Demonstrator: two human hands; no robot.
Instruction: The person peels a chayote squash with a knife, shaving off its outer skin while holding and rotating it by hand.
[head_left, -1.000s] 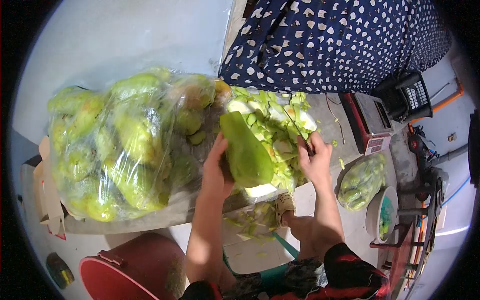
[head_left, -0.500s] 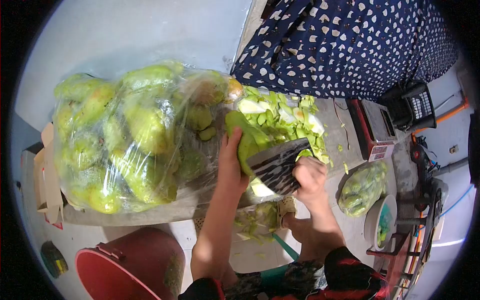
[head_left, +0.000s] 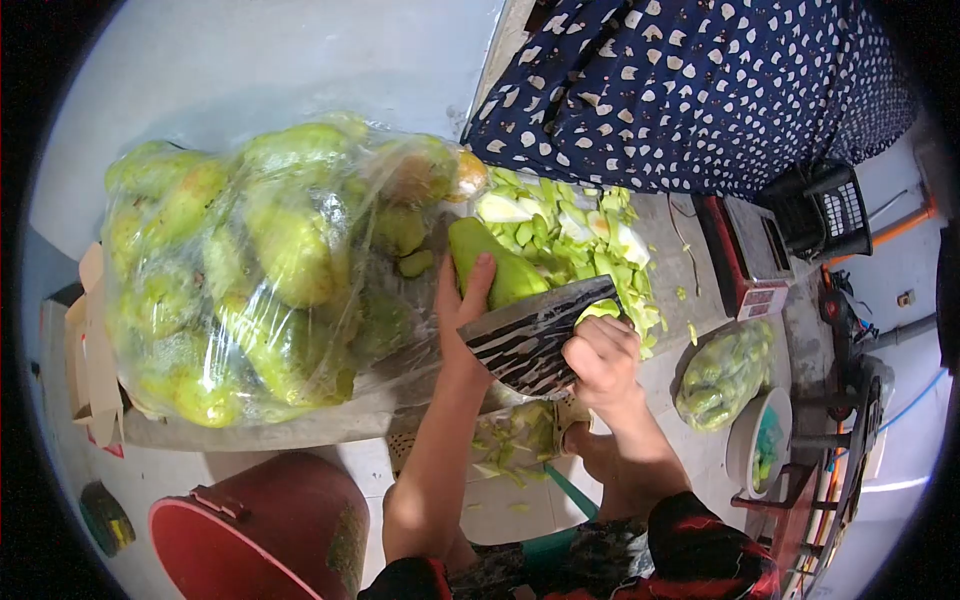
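Observation:
My left hand [head_left: 463, 310] is wrapped round a green papaya-like fruit [head_left: 497, 262], its fingers on the fruit's left side. A broad, dark-streaked knife [head_left: 535, 338] lies across the fruit's lower end, hiding part of it. My right hand [head_left: 603, 362] is closed on the knife's handle, which the fingers hide. Behind the fruit, green and pale peelings [head_left: 575, 230] are heaped on the counter. To the left of my left hand stands a large clear plastic bag [head_left: 270, 270] full of green fruits.
A red bin [head_left: 270, 530] stands below the counter [head_left: 250, 436]. At the right are a red scale [head_left: 742, 255], a black basket [head_left: 835, 215], a bag of green fruit [head_left: 727, 378] and a white bucket [head_left: 742, 450]. A patterned dark blue cloth [head_left: 690, 90] hangs behind.
The knife has swung broadside and come down over the fruit's lower end. Since half a second ago, my right hand has moved slightly left and down. The fruit has turned in my left hand.

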